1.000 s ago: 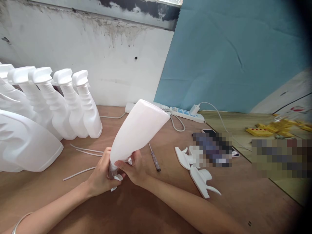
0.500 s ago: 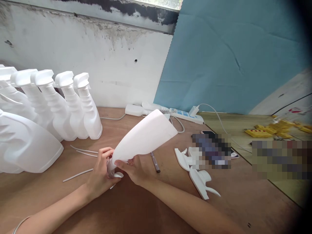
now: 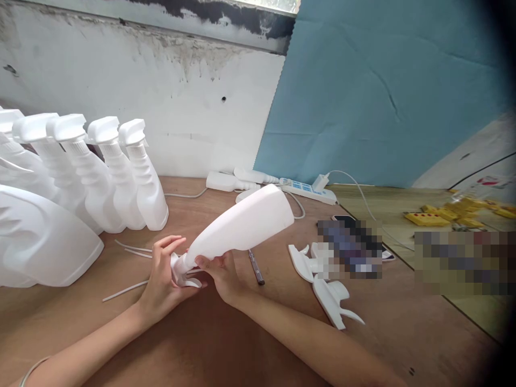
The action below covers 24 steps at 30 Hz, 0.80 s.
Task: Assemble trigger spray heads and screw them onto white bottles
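A white spray bottle (image 3: 244, 220) is held tilted above the brown table, its base up to the right and its neck down to the left. My right hand (image 3: 226, 277) grips the bottle body just above the neck, thumb on the near side. My left hand (image 3: 163, 274) is curled around the white trigger head (image 3: 181, 271) at the neck, with its upper fingers partly lifted. The curved trigger lever shows beside the left thumb. Whether the head sits fully on the neck cannot be made out. Thin white tubes (image 3: 124, 290) lie left of my left hand.
Several white spray bottles with heads (image 3: 151, 188) stand at the left. Two loose trigger heads (image 3: 330, 295) lie at the right, near a blurred phone (image 3: 350, 247). A dark pen-like tool (image 3: 256, 269), more bottles (image 3: 226, 181) and a power strip (image 3: 308, 191) lie beyond my hands.
The bottle has rolled slightly about its length and its neck end shifted a little. My left fingers have loosened and lifted from around the head.
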Each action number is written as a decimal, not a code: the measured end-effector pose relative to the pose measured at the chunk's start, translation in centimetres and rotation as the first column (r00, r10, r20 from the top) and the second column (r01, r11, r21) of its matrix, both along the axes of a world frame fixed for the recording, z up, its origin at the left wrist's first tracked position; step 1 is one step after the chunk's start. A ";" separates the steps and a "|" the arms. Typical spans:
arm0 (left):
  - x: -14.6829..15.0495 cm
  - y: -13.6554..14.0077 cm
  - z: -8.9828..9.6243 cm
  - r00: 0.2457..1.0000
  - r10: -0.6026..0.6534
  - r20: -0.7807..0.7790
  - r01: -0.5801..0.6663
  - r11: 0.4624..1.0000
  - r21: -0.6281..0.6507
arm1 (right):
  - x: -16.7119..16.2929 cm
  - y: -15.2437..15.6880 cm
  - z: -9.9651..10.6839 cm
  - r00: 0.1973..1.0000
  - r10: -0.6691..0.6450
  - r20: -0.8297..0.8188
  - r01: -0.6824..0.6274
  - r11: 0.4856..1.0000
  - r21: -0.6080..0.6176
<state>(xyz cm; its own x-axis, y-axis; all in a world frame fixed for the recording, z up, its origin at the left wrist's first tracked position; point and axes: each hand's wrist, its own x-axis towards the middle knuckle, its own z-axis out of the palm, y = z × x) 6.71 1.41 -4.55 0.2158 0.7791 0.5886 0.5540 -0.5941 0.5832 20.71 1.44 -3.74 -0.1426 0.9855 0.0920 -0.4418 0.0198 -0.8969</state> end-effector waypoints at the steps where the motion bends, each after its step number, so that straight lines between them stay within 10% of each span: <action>1: 0.0 0.0 -0.1 0.999 -0.012 0.041 0.013 0.999 -0.033 | 0.0 0.0 0.0 1.000 -0.009 -0.002 0.009 1.000 -0.011; 16: 0.1 1.2 -0.4 0.620 0.038 0.784 0.459 0.792 -0.402 | 0.1 0.4 -1.0 0.986 -0.163 -0.023 0.163 0.987 -0.009; 24: 0.7 0.9 0.7 0.708 0.237 0.666 0.387 0.658 -0.646 | 0.2 -0.2 0.2 0.971 -0.226 0.071 0.226 0.974 0.020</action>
<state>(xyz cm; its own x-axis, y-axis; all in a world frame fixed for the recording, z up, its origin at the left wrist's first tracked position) 7.37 2.27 -3.90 0.1067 0.9845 -0.1394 -0.1827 0.1573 0.9705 20.86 1.25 -3.49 0.0769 0.9919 0.1014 -0.3582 0.1224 -0.9256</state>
